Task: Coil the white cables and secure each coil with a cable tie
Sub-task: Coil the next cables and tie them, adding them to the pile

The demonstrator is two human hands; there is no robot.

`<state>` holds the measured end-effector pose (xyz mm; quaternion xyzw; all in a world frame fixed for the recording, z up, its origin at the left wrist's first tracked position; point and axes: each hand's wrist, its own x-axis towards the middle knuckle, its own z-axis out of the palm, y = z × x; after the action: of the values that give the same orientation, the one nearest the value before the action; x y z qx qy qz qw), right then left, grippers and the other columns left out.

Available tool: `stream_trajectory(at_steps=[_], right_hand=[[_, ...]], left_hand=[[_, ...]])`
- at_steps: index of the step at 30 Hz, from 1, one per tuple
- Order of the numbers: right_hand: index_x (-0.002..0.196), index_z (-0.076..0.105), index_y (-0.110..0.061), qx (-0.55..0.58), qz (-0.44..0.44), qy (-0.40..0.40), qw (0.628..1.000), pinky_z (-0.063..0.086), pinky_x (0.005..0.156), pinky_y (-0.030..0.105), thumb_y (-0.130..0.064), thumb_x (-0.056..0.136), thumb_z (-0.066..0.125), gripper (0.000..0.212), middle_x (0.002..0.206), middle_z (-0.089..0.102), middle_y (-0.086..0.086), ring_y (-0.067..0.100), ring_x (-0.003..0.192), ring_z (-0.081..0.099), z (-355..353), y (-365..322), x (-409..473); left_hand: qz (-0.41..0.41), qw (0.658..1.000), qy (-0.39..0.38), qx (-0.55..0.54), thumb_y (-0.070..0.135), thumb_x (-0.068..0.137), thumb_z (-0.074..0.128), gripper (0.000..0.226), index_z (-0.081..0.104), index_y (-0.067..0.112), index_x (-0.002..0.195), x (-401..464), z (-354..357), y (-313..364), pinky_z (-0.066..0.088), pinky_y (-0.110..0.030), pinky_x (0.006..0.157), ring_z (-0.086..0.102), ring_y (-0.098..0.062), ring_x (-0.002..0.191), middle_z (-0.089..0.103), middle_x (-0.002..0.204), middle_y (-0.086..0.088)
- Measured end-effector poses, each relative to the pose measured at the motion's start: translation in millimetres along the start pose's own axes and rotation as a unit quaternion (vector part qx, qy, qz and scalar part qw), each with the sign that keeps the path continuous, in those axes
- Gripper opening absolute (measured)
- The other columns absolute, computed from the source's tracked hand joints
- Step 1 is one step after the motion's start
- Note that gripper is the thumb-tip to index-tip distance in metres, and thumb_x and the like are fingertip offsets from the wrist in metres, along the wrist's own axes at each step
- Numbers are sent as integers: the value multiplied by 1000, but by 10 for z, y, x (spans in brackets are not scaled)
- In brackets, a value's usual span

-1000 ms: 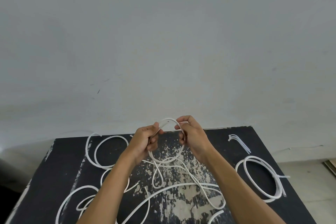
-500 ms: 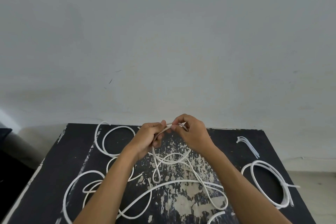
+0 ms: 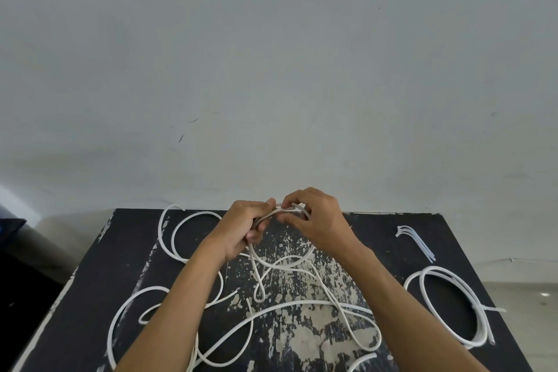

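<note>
now | your left hand (image 3: 241, 228) grips the thin white cable loop (image 3: 280, 263) | your right hand (image 3: 314, 220) pinches its top | over worn black table (image 3: 377, 238)

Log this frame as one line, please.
coiling | left hand and right hand grip cable loop | tied coil right | cable ties unused

Loose cable (image 3: 290, 308) sprawls under my wrists; bare worktop (image 3: 374, 238) lies between them and the cable ties (image 3: 418, 240).
</note>
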<state>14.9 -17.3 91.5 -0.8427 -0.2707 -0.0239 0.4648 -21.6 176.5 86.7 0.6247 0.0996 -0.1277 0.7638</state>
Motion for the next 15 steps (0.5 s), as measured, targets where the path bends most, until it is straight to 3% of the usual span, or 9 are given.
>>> stream_trajectory(at_steps=[4,7,9,12,15], right_hand=[[82,70,-31,3,10,2,1000,45,63,8,-31,84,84,14,89,64,-15,-9,74,60,-3,-3,-7],[81,70,-31,-7,2,18,1000,44,64,9,-30,86,83,14,86,66,-14,-4,76,59,-3,11,-15],[82,69,-27,-14,9,47,999,42,62,8,-27,87,81,12,84,66,-13,-5,75,58,-13,52,-16],[84,68,-27,20,82,88,993,40,51,9,-26,91,77,11,82,67,-11,-8,60,56,-61,156,-18],[86,68,-26,10,98,96,991,39,50,12,-25,93,75,10,84,68,-10,-6,56,55,-69,236,-38]], left_hand=[[-3,999,-7,38,35,92,71,31,79,9,76,-15,-14,-6,24,-18,37,28,-9,36,48,54,-5],[1,997,-30,64,37,94,67,28,81,16,82,-44,-29,-30,40,-22,45,48,-14,45,59,61,-6],[1,996,-44,73,32,101,59,25,80,18,100,-69,-63,-67,54,-30,61,66,-24,63,68,72,-9],[3,998,-42,48,23,108,43,34,67,11,129,-98,-112,-162,59,-38,82,72,-32,84,68,85,-9],[32,999,2,3,20,110,37,35,65,12,131,-102,-28,-226,58,-36,75,68,-25,76,64,83,-4]])
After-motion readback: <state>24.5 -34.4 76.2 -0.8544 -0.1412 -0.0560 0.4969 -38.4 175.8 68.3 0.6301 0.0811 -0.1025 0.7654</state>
